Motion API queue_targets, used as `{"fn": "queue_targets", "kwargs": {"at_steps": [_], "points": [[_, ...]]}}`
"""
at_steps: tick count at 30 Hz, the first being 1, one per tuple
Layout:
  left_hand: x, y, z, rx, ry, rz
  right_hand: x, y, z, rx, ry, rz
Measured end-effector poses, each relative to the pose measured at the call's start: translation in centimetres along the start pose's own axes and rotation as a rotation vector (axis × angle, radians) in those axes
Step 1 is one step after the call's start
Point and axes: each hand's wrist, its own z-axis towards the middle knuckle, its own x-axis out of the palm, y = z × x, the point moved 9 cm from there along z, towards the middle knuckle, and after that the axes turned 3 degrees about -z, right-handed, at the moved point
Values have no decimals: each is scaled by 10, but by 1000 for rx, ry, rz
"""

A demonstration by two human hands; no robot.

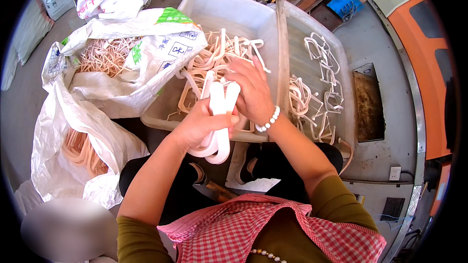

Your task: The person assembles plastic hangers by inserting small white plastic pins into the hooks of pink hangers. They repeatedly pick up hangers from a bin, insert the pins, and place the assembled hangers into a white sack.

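My left hand [197,125] grips a stack of white U-shaped plastic pieces [218,122], held upright over my lap. My right hand [251,93], with a bead bracelet at the wrist, touches the top of that stack at the near edge of a pale plastic tub [233,15]. The tub holds a tangle of cream plastic hanger-like parts [209,61].
A second tub or tray [336,58] to the right holds several white and cream parts [312,102]. A large white woven sack [122,53] on the left is full of cream parts; another sack [78,151] lies below it. A grey machine surface with an orange panel [429,73] is at right.
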Motion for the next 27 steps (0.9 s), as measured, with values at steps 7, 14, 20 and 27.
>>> {"fn": "queue_targets", "kwargs": {"at_steps": [7,14,20,27], "points": [[-5,-16,-2,150,-118,507,-10,-9,-7,-411,369,-286],[14,-11,6,523,-213,1514,25,-34,-120,941,1237,657],[7,2,9,398,-161,1360,35,-20,-142,1082,877,937],[-19,14,16,66,-103,591,-24,-31,-42,272,649,26]]}}
